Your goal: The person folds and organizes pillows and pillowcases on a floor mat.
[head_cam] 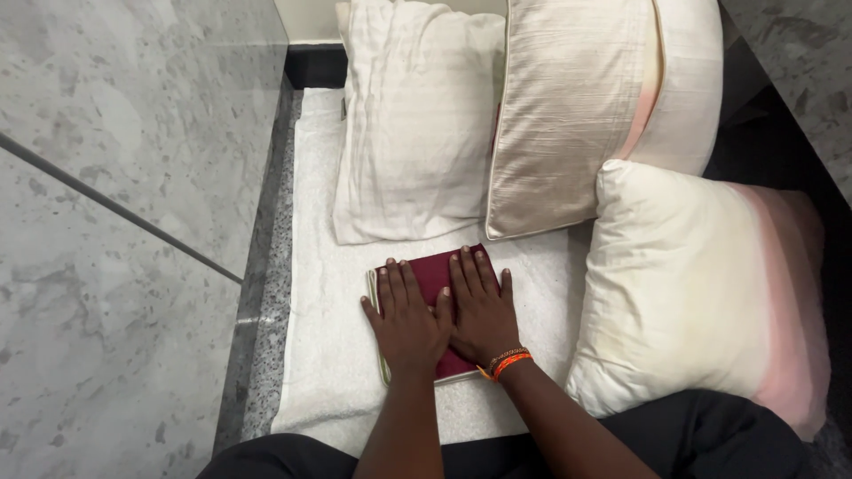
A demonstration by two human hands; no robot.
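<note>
Directly under both palms lies the folded maroon cloth (432, 275) — left hand (406, 318) and right hand (482, 306) flat, fingers spread, side by side, its long axis running away from the wrists

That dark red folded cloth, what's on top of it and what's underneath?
Both hands, left hand and right hand, lie flat on the dark red folded cloth. Under it is a white towel. The cloth's middle is covered.

Head camera looks steeply down, close, onto the white towel (328, 372) ahead.
</note>
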